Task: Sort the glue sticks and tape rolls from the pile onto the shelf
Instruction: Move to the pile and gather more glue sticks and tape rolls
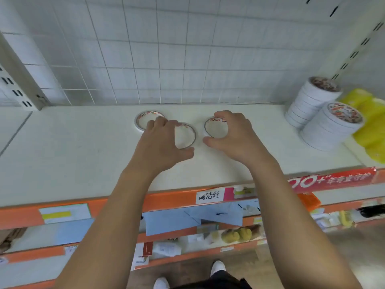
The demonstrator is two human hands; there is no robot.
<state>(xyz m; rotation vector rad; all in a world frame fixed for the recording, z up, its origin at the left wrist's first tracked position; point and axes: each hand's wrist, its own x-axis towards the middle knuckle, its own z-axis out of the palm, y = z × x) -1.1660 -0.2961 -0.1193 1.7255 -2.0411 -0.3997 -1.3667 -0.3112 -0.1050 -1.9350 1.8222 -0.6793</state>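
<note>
Head view: white shelf (83, 147) with an orange front edge runs across the frame, backed by a white wire grid (166, 59). Three thin tape rolls lie flat on it, near the middle. The far roll (140, 122) sits toward the back; the middle roll (190, 134) lies just in front and to its right; the right roll (208, 130) lies apart from the middle one, with a narrow strip of shelf between them.

The left hand (161, 140) rests over the middle roll, fingers curled across its far rim and reaching the near edge of the far roll, thumb tucked at the near rim; it pinches the middle roll between thumb and fingers. The right hand (233, 134) cups the right roll the same way, fingers arched over the far rim and thumb on the shelf at the near left side, gripping the ring.

Two tall stacks (329, 124) of tape rolls stand at the right end of the shelf, touching each other, the front one leaning. A yellow bag (368, 126) lies just beside them at the edge of the frame.

Lower shelves (187, 224) hold blurred goods, and a paper label (210, 197) sticks to the orange edge
</note>
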